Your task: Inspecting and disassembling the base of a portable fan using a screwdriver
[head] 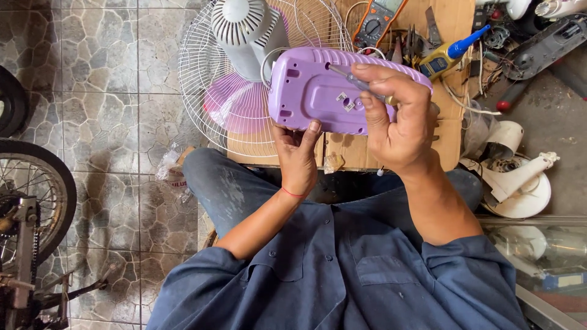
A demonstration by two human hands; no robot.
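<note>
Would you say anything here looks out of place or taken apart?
Yes. The fan lies flat with its wire guard open and its purple base cover off, held by the left hand while the right hand works a screwdriver into it. Loose white parts lie on the floor.

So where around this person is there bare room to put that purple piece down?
The stone-patterned tile floor, between the white wire fan guard and the spoked bicycle wheel, is the widest bare patch. The brown cardboard sheet is crowded with an orange multimeter, a yellow bottle with a blue nozzle and tools; white fan parts fill the right.
</note>
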